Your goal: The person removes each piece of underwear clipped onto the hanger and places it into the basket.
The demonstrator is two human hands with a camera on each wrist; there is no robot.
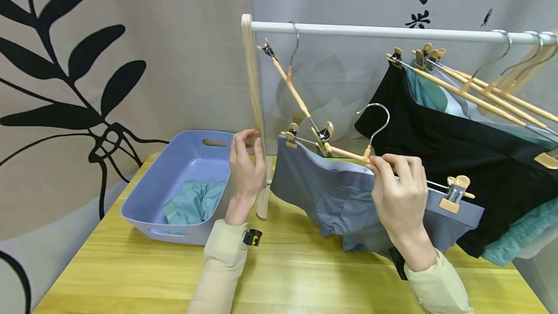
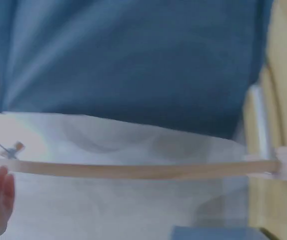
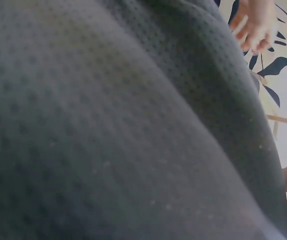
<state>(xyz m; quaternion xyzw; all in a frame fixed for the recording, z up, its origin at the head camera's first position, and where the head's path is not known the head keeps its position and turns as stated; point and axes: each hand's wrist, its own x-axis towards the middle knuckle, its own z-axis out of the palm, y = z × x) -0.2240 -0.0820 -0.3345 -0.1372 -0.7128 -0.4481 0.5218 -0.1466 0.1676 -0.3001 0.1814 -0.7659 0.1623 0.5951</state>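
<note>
My right hand [image 1: 398,193] pinches the wooden bar of a clip hanger [image 1: 346,153] near the base of its metal hook. Grey-blue boxer briefs [image 1: 331,193] hang from its clips, one at each end of the waistband. Dotted grey fabric [image 3: 108,125] fills most of the right wrist view. My left hand [image 1: 247,168] is raised beside the rack's wooden post [image 1: 254,86], fingers loosely bent and holding nothing. Behind the held hanger, a bare clip hanger [image 1: 296,93] hangs on the white rail [image 1: 370,32], its lower clip overlapping the held hanger in view.
A blue-purple basket [image 1: 144,183] with a crumpled teal garment [image 1: 193,202] stands at the left on the wooden table [image 1: 305,280]. On the rail's right side, several hangers carry black shorts [image 1: 440,159] and teal clothing [image 1: 507,241]. A patterned curtain [image 1: 187,52] hangs behind.
</note>
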